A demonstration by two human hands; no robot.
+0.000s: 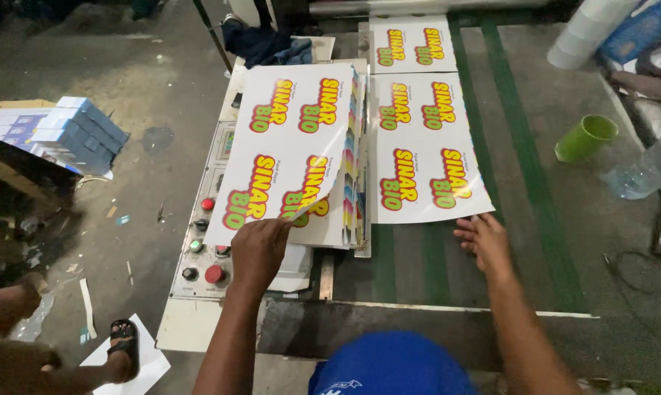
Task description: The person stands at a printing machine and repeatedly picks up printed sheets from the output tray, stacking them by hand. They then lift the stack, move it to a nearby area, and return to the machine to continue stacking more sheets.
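My left hand (259, 247) pinches the near edge of a white printed sheet (286, 139) with red, yellow and green lettering, lifted and curling over a stack of the same sheets (354, 168). My right hand (483, 241) rests flat with its fingers spread on the near corner of another printed sheet (426, 146), which lies on the grey machine bed (535, 241). A third printed sheet (411, 44) lies further back on the bed.
A control panel (202, 249) with red and green buttons sits left of the stack. A green cup (585, 137), a plastic bottle (649, 170) and a white roll (587, 33) are at the right. Blue boxes (78, 132) are stacked on the left. Another person's sandalled foot (123, 344) is at bottom left.
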